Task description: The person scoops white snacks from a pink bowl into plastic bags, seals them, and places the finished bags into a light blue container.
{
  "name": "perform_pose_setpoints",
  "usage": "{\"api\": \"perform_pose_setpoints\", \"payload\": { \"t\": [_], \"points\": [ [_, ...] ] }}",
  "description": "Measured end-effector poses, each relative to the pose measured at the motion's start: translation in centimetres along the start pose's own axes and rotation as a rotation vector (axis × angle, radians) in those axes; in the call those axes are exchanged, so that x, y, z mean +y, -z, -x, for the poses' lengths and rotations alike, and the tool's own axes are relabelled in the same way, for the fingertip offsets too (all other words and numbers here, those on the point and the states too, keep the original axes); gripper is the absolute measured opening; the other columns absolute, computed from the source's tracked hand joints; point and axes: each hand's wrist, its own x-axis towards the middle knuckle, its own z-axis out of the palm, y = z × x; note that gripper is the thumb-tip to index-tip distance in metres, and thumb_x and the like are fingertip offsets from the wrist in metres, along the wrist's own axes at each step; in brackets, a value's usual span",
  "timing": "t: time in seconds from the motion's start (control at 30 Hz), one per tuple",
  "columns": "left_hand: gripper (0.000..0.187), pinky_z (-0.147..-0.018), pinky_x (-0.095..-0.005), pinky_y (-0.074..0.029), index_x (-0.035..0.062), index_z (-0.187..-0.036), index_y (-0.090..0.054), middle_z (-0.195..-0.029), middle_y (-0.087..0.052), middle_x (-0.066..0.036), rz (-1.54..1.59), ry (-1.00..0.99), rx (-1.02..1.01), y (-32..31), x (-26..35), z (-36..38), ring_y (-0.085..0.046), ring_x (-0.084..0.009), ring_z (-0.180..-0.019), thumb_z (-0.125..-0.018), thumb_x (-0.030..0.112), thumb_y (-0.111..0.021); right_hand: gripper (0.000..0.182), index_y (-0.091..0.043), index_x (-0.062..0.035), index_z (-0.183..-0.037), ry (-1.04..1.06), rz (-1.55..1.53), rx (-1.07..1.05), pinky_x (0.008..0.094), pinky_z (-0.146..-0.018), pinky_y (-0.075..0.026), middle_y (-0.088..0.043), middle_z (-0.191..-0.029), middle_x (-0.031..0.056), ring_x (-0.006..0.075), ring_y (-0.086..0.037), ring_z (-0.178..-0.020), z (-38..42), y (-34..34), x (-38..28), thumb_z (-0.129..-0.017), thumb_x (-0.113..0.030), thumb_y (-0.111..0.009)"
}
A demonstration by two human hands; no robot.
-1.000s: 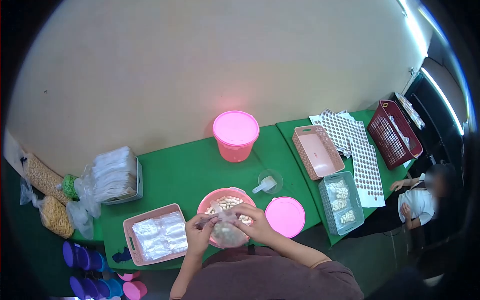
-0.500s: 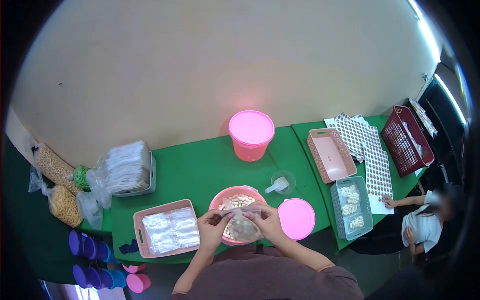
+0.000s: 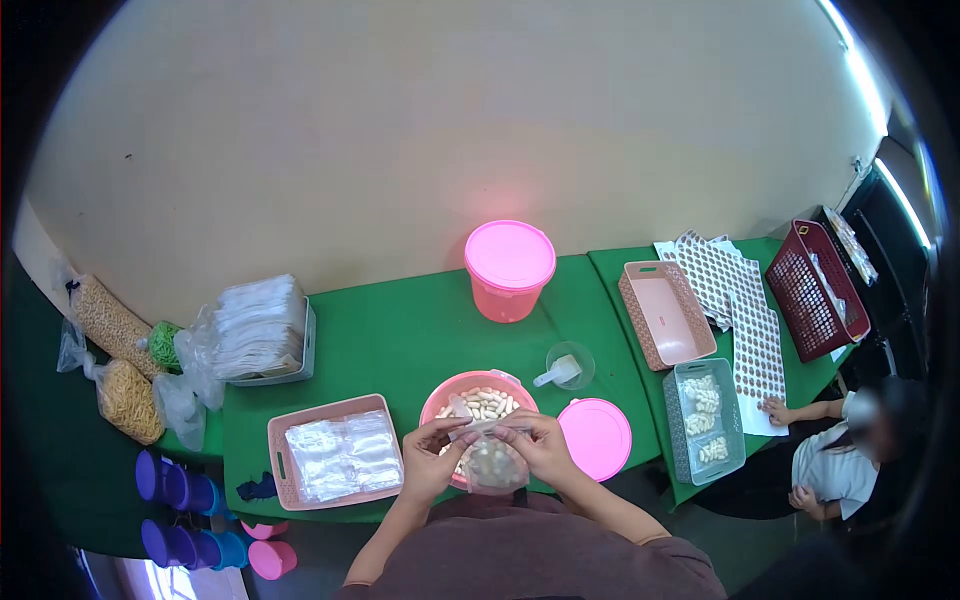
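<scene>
My left hand and my right hand pinch the top edge of a clear plastic bag, one on each side. Pale pieces show through the bag's film. It hangs over the near part of a pink bucket, which holds many white, oblong snack pieces. A translucent strip, perhaps a scoop handle, sticks up among those pieces. My hands partly cover the bucket. Right of it lies a round pink lid.
A pink basket of clear bags stands left. A lidded pink bucket and a scoop are behind. At right, a grey basket holds filled bags near a pink basket and sticker sheets, touched by another person's hand.
My fingers have shifted along the bag's top edge, and the edge is now more folded between them. The view has moved slightly. The other person's lower hand has shifted left.
</scene>
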Motion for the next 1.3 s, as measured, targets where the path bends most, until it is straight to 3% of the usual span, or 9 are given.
{"api": "perform_pose_setpoints", "payload": {
  "t": [0.23,0.3,0.47,0.6,0.7,0.8,1.1,1.23,1.3],
  "points": [
    [0.038,-0.086,-0.0303,-0.051,-0.0033,-0.12,-0.06,-0.098,-0.07,-0.013,0.113,0.077,-0.113,1.7,-0.3,-0.1,-0.064,-0.0146,-0.096,-0.083,-0.001,-0.068,0.019,-0.066,0.0017,-0.097,-0.073,0.01,-0.272,0.0331,-0.082,-0.047,-0.067,-0.093,0.0101,0.018,-0.061,-0.091,0.2,2.4,-1.4,-0.092,-0.013,-0.057],
    [0.035,-0.085,-0.0304,-0.05,0.0012,-0.121,-0.062,-0.095,-0.071,-0.01,-0.248,0.056,-0.066,2.5,0.3,-0.4,-0.064,-0.0129,-0.092,-0.086,0.005,-0.065,0.017,-0.064,0.0006,-0.098,0.136,0.216,-0.185,0.0338,-0.086,-0.046,-0.066,-0.097,0.0116,0.0204,-0.061,-0.093,0.3,3.8,-0.7,-0.088,-0.006,-0.052],
    [0.026,-0.087,-0.0342,-0.049,0.0034,-0.116,-0.063,-0.102,-0.068,-0.015,-0.727,-0.028,0.455,12.5,-3.2,-1.3,-0.065,-0.0249,-0.095,-0.091,0.011,-0.059,0.026,-0.064,0.0032,-0.105,0.112,0.521,0.801,0.0329,-0.088,-0.045,-0.063,-0.107,0.0117,0.0208,-0.058,-0.099,1.8,17.8,4.0,-0.097,-0.016,-0.049],
    [0.065,-0.094,-0.0431,-0.045,0.0021,-0.133,-0.045,-0.117,-0.056,-0.027,-1.042,0.549,0.367,21.1,-12.6,2.4,-0.056,-0.0391,-0.109,-0.08,0.028,-0.072,0.034,-0.058,0.0005,-0.123,0.116,1.025,1.244,0.0411,-0.1,-0.039,-0.05,-0.131,0.0222,0.0332,-0.048,-0.121,5.2,25.4,4.8,-0.094,-0.016,-0.053],
    [0.089,-0.094,-0.0455,-0.045,0.0036,-0.141,-0.033,-0.126,-0.046,-0.031,-1.1,0.661,0.419,19.7,-14.7,3.6,-0.052,-0.0427,-0.113,-0.071,0.034,-0.08,0.04,-0.057,-0.0036,-0.126,-0.232,1.578,1.269,0.0465,-0.103,-0.035,-0.048,-0.131,0.0258,0.04,-0.045,-0.123,7.9,28.3,8.8,-0.091,-0.022,-0.059],
    [0.098,-0.093,-0.0459,-0.045,0.0046,-0.143,-0.028,-0.132,-0.04,-0.031,-1.198,0.795,0.504,18.2,-15.2,3.3,-0.05,-0.0434,-0.114,-0.066,0.031,-0.083,0.045,-0.053,-0.0038,-0.129,-0.572,1.145,1.033,0.051,-0.106,-0.028,-0.041,-0.136,0.0287,0.0421,-0.038,-0.127,8.9,30.3,13.2,-0.087,-0.016,-0.061],
    [0.027,-0.08,-0.0438,-0.051,-0.009,-0.095,-0.067,-0.086,-0.066,-0.028,-0.966,0.393,0.549,20.1,-14.2,3.7,-0.065,-0.042,-0.087,-0.081,0.014,-0.069,0.04,-0.055,-0.001,-0.125,-0.3,1.122,0.891,0.0495,-0.106,-0.028,-0.043,-0.133,0.0283,0.0425,-0.035,-0.126,4.3,25.3,10.4,-0.088,-0.017,-0.061],
    [0.027,-0.088,-0.0425,-0.048,-0.008,-0.107,-0.064,-0.101,-0.064,-0.03,-1.077,0.56,0.449,20.3,-13.3,3.6,-0.062,-0.0411,-0.1,-0.088,0.011,-0.058,0.035,-0.057,-0.0015,-0.121,-0.209,1.136,0.885,0.0478,-0.104,-0.03,-0.046,-0.13,0.0246,0.0394,-0.039,-0.121,2.7,22.9,8.6,-0.089,-0.017,-0.059],
    [0.031,-0.097,-0.0416,-0.043,-0.0064,-0.12,-0.058,-0.119,-0.058,-0.03,-1.26,0.309,0.543,20.3,-14.1,4.1,-0.056,-0.0392,-0.114,-0.094,0.006,-0.047,0.034,-0.058,-0.0019,-0.12,-0.191,1.125,0.868,0.0471,-0.103,-0.03,-0.047,-0.128,0.0233,0.0387,-0.041,-0.119,2.0,21.7,7.9,-0.089,-0.016,-0.059]
  ]
}}
